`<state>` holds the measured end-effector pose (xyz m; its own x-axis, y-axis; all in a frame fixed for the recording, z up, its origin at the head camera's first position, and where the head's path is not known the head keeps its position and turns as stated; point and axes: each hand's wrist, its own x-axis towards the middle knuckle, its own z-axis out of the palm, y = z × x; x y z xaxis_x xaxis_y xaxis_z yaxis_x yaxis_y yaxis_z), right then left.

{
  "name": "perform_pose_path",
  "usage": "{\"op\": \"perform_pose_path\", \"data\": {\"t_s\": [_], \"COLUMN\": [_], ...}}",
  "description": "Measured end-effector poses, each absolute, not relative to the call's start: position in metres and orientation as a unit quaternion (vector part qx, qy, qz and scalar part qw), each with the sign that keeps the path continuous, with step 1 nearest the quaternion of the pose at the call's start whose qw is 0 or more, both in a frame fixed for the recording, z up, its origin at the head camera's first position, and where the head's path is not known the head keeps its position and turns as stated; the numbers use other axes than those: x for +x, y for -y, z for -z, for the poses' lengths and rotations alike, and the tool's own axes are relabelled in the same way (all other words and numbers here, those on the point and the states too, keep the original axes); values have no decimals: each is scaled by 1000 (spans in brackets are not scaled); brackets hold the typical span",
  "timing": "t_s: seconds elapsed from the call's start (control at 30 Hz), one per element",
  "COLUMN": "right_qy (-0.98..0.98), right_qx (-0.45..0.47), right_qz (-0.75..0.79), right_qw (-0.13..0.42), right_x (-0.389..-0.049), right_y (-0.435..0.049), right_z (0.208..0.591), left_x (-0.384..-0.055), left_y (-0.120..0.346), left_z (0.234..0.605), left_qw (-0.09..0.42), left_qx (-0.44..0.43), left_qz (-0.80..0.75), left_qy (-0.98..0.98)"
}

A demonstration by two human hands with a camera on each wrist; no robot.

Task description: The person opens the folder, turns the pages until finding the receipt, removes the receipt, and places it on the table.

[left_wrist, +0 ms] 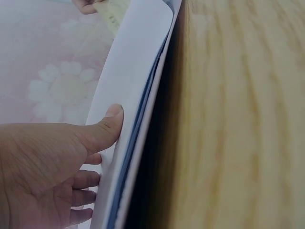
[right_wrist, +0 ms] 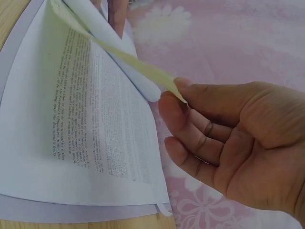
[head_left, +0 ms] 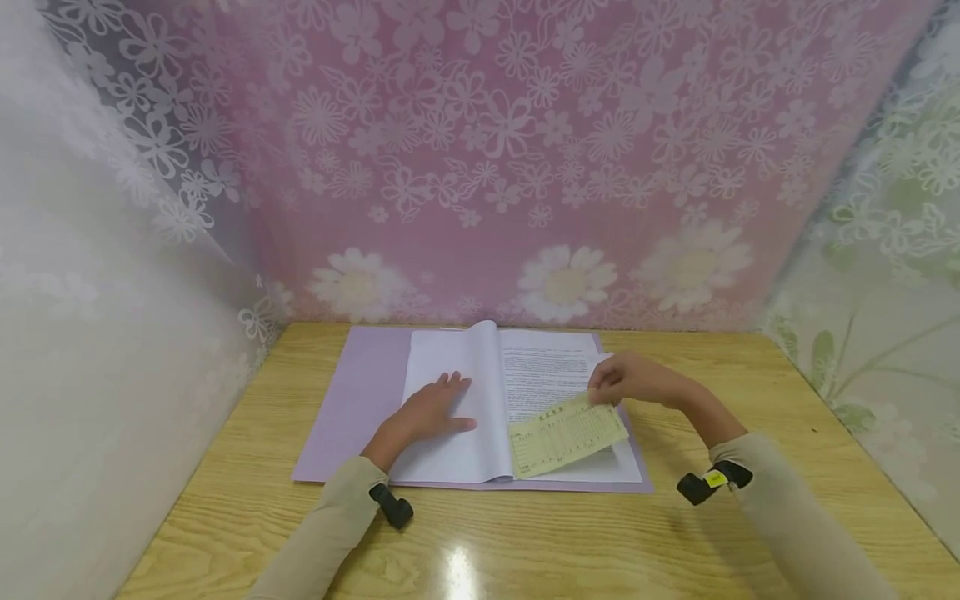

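Note:
A purple folder [head_left: 360,392] lies spread on the table, with white pages inside. My left hand [head_left: 431,412] presses flat on the turned-over white pages [head_left: 457,458], fingers spread; the left wrist view shows its thumb [left_wrist: 110,123] along the stack. Between thumb and fingers, my right hand [head_left: 622,379] pinches the upper right edge of a pale yellow printed slip [head_left: 566,437]. In the right wrist view the slip [right_wrist: 138,64] is raised edge-on above a page of printed text [right_wrist: 95,105], its far end near the curled pages.
The wooden table [head_left: 525,542] extends around the folder. A pink floral cloth [head_left: 480,167] hangs behind it, with pale cloths at the left [head_left: 112,333] and right [head_left: 885,292]. A small white tab [right_wrist: 164,209] sticks out at the page edge.

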<state>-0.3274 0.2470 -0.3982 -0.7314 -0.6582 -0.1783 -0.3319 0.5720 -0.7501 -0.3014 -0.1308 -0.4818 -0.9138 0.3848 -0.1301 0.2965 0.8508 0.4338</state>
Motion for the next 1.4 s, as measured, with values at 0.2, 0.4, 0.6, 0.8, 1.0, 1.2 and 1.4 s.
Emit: {"op": "perform_pose_path", "data": {"t_s": [0.2, 0.4, 0.6, 0.8, 1.0, 1.2, 1.4], "right_qy": [-867, -879, -899, -915, -929, -940, -958], "right_qx": [-238, -203, -174, -153, -122, -120, -120], "right_qz": [384, 389, 361, 343, 325, 300, 253], "right_qw": [212, 187, 178, 146, 130, 106, 68], "right_x": [-332, -338, -346, -357, -365, -363, -370], "right_y": [-257, -279, -311, -344, -377, -392, -407], "right_z": [387, 374, 363, 365, 372, 369, 383], "left_x": [-304, -303, -302, -303, -303, -302, -302], "left_y": [132, 132, 131, 131, 132, 131, 131], "left_z": [485, 484, 482, 483, 483, 481, 483], "left_qw": [109, 109, 107, 105, 108, 111, 114], "left_qx": [179, 185, 188, 187, 183, 179, 175], "left_qz": [-207, -205, -210, -203, -201, -205, -204], "left_qy": [-956, -955, -954, -955, -956, -956, -956]}}
